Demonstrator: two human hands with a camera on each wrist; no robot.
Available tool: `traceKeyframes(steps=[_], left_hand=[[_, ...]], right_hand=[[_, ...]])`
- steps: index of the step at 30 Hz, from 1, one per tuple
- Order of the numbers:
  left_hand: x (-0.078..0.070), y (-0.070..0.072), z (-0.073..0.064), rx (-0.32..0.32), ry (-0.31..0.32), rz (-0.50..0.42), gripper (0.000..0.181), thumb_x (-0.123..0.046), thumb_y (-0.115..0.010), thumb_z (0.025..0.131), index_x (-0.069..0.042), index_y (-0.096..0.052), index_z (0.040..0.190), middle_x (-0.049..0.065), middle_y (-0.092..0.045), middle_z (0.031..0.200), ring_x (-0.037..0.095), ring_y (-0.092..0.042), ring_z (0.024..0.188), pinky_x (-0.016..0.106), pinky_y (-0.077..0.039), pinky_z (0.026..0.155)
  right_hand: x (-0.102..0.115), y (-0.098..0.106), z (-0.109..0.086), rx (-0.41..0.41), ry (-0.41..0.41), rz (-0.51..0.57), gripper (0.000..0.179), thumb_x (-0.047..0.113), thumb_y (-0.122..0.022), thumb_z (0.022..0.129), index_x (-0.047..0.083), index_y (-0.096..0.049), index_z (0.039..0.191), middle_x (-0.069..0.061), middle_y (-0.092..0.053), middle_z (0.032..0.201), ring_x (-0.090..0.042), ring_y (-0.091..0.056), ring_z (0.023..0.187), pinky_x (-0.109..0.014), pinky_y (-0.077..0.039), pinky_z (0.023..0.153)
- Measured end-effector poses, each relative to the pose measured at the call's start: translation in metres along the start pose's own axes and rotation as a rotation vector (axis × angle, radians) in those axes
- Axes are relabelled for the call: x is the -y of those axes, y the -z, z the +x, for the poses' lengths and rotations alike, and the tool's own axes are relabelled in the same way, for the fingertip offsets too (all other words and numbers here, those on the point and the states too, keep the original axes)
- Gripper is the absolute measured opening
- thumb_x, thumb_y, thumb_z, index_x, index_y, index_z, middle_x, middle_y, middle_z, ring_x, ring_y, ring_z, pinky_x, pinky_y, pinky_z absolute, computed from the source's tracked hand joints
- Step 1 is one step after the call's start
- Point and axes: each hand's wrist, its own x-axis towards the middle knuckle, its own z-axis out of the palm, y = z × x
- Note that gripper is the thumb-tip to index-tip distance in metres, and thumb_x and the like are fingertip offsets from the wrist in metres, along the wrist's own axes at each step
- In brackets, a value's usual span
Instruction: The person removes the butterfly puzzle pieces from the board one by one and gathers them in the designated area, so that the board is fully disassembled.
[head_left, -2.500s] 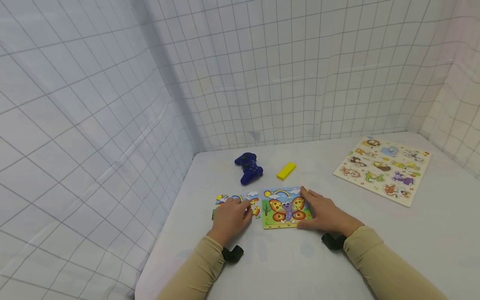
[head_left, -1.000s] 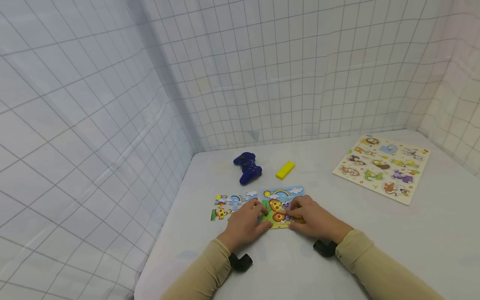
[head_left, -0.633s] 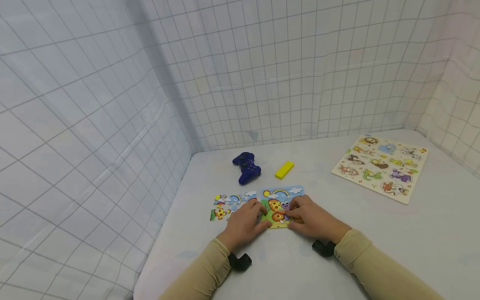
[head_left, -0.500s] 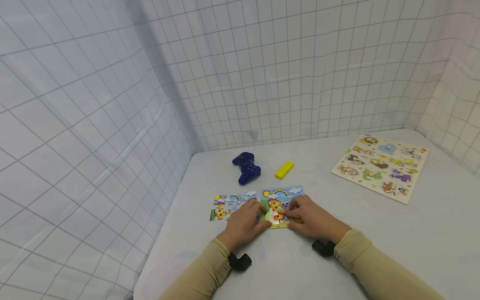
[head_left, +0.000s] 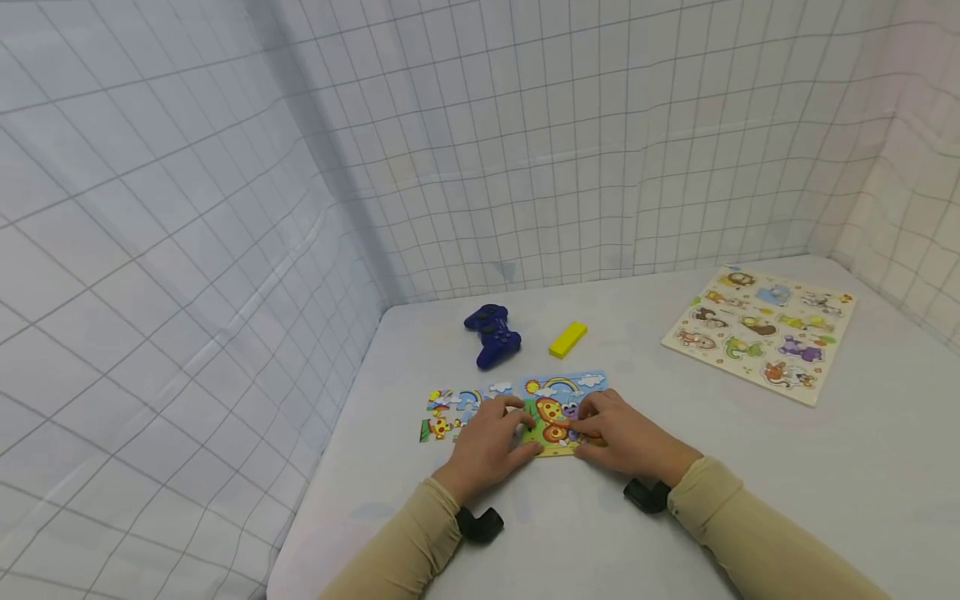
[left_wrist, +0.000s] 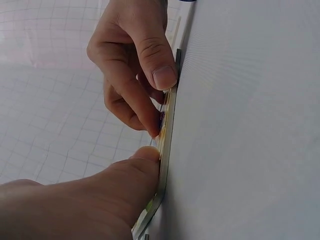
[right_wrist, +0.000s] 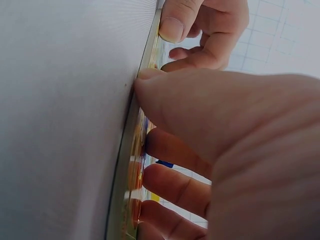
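Observation:
A square jigsaw board [head_left: 558, 382] with a butterfly and rainbow picture lies flat on the white table, its edge showing in the left wrist view [left_wrist: 170, 117]. My left hand [head_left: 486, 443] rests fingertips on its left side, with the thumb by the near edge. On the right half, my right hand [head_left: 628, 440] presses bent fingertips to the picture, its thumb at the near edge, as the right wrist view of that hand [right_wrist: 215, 130] shows. Both hands hide parts of the butterfly. Loose jigsaw pieces [head_left: 438, 427] with matching art lie left of the board, partly behind my left hand.
A dark blue game controller [head_left: 493, 336] and a yellow block [head_left: 568, 340] lie beyond the board. At the back right is a wooden animal puzzle board [head_left: 757, 333]. White gridded cloth [head_left: 517, 167] walls the table at the back and sides.
My left hand has shifted right from the loose pieces onto the board. The right hand has moved in from the board's right edge onto its picture. Lately both hands stay almost still.

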Motion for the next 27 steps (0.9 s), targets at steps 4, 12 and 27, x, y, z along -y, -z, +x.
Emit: traceKeyframes(steps=[4,12,27], left_hand=[[0.0012,0.0,0.0017,0.019,-0.033,-0.041,0.03,-0.043,-0.073,0.095,-0.019,-0.068,0.113,0.001,-0.058,0.133,0.023,-0.054,0.125,0.042,-0.046,0.106],[0.0038,-0.003,0.0034,0.032,-0.04,-0.075,0.034,-0.04,-0.073,0.096,-0.017,-0.063,0.117,-0.001,-0.061,0.124,0.021,-0.054,0.123,0.042,-0.043,0.108],[0.0015,-0.0054,0.0032,-0.073,0.029,-0.407,0.023,-0.023,-0.078,0.094,-0.019,-0.065,0.112,-0.007,-0.068,0.106,0.008,-0.063,0.097,0.029,-0.054,0.086]], right_hand=[[-0.0001,0.0003,-0.0003,0.004,-0.007,0.004,0.036,0.029,-0.076,0.094,0.009,-0.076,0.123,-0.003,-0.06,0.118,-0.017,-0.047,0.108,-0.037,-0.049,0.088],[-0.0002,-0.0002,-0.0001,0.006,-0.009,0.007,0.037,0.029,-0.076,0.094,0.009,-0.075,0.124,-0.003,-0.06,0.119,-0.018,-0.048,0.109,-0.037,-0.049,0.089],[-0.0009,-0.0006,-0.0001,0.006,-0.018,0.025,0.037,0.03,-0.076,0.094,0.01,-0.075,0.124,-0.004,-0.06,0.121,-0.018,-0.048,0.11,-0.038,-0.049,0.09]])
